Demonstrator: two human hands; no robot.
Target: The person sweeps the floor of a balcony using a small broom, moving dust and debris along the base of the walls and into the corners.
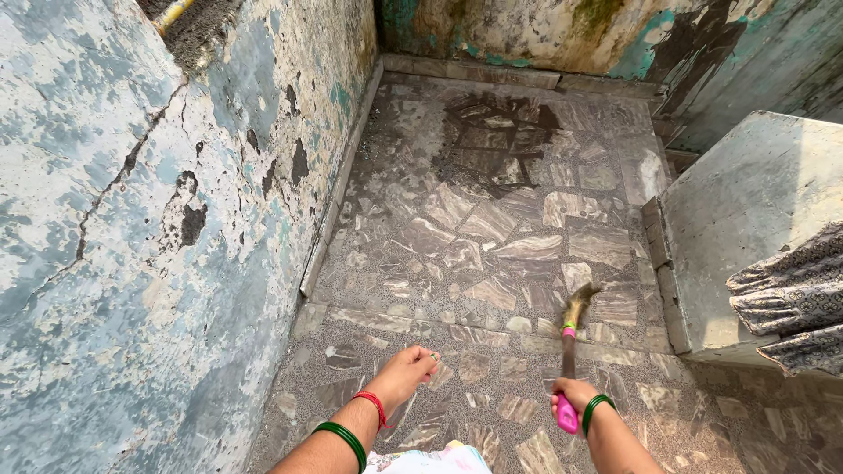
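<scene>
Head view, looking down: our right hand [575, 395], at lower right of the frame, is wrapped around the pink handle of a short broom [571, 351], whose bristles meet the stone-chip floor [492, 219] near centre right. Our left hand [406, 373], lower centre, hangs loosely spread and holds nothing. Good sweeping, we judge, keeps bristles low, strokes short, away from the peeling wall [132, 219].

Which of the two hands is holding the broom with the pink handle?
The right hand grips the pink-handled broom. The left hand holds nothing and hangs open above the stone floor.
</scene>
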